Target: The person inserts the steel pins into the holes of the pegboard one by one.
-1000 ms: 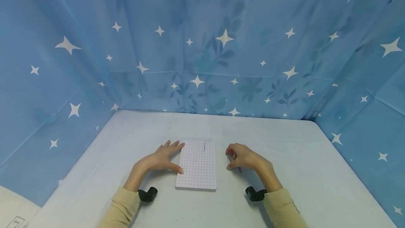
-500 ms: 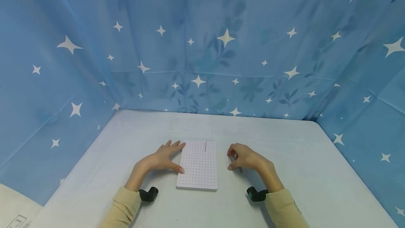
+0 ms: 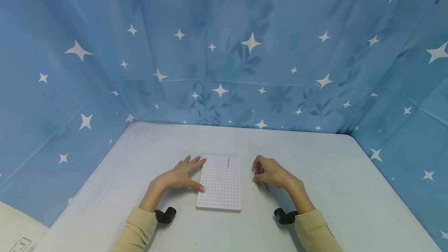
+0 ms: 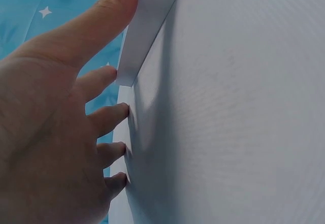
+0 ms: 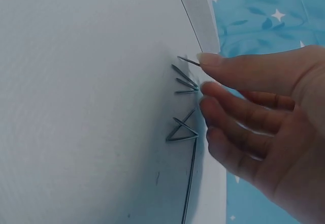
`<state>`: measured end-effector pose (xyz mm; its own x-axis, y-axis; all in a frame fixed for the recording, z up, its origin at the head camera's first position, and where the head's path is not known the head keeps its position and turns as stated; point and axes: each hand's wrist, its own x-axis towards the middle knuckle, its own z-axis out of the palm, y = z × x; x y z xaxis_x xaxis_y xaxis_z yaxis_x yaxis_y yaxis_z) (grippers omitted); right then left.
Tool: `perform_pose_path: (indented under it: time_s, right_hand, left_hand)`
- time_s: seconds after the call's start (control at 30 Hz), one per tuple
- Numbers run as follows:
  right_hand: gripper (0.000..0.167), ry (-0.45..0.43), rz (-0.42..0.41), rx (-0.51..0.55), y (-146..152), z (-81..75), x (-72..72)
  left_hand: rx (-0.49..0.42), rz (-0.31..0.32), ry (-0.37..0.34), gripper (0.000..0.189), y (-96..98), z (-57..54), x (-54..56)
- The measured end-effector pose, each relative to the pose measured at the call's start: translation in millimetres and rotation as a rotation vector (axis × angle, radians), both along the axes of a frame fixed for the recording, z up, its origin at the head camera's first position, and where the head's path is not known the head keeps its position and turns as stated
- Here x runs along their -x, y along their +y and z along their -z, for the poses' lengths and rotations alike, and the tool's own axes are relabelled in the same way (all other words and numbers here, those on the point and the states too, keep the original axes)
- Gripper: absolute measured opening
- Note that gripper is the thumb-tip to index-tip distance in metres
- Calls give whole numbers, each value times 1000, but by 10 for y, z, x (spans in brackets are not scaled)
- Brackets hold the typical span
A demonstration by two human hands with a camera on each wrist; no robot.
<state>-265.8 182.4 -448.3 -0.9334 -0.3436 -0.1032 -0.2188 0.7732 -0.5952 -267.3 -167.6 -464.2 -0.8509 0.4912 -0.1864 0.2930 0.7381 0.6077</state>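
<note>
A white pegboard (image 3: 219, 186) with rows of small holes lies on the table in front of me. Two thin metal pins (image 3: 228, 162) stand upright near its far right corner. My left hand (image 3: 179, 176) has its fingers spread along the board's left side, thumb on the near part and index finger at the far edge. To the right of the board, my right hand (image 3: 272, 172) pinches a thin metal pin (image 5: 188, 60) between thumb and index finger. Several more loose metal pins (image 5: 182, 138) lie on the table beneath that hand, partly hidden by it in the head view.
The table (image 3: 224, 232) has a white cover. A blue curtain (image 3: 224, 49) with white stars encloses the back and sides. A black wrist camera (image 3: 166, 215) sits on the left wrist and another black camera (image 3: 285, 216) on the right.
My right thumb and index finger have drawn closer together and lifted slightly, now with a pin between them. The left hand keeps its place on the board.
</note>
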Motion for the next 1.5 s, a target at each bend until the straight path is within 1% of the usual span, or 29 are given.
perform_pose_path:
  time_s: [0.3, 0.5, 0.63, 0.73, 0.83, 1.0, 1.07, 1.13, 1.27, 1.37, 1.5]
  right_hand:
    - [19, 42, -8, 54, -8, -25, 30]
    - [13, 75, -7, 101, -12, -29, 49]
    - [14, 91, -9, 176, -11, -8, 64]
    - [16, 86, 2, 243, -27, 11, 63]
    - [21, 85, 26, 288, -67, 28, 58]
    - [32, 113, 71, 309, -165, 50, 66]
    - [33, 135, 90, 313, -202, 57, 66]
    - [30, 151, 99, 318, -235, 62, 61]
    - [18, 147, 95, 334, -295, 80, 59]
    - [10, 142, 86, 346, -332, 62, 68]
    - [9, 142, 67, 363, -383, 9, 91]
  left_hand:
    - [9, -3, 14, 108, 20, -30, 38]
    - [16, -5, 20, 108, 30, -41, 59]
    - [14, -4, 22, 108, 35, -26, 74]
    - [8, 0, 16, 108, 42, -16, 74]
    - [3, 6, 12, 107, 46, -6, 63]
    - [-4, 16, 15, 107, 39, 14, 42]
    - [-7, 16, 13, 107, 40, 21, 18]
    - [-11, 9, 4, 107, 41, 32, -10]
    - [-26, 1, -8, 108, 21, 50, -58]
    - [-24, -2, -4, 110, 5, 68, -54]
    - [-25, -9, 4, 111, -4, 58, -26]
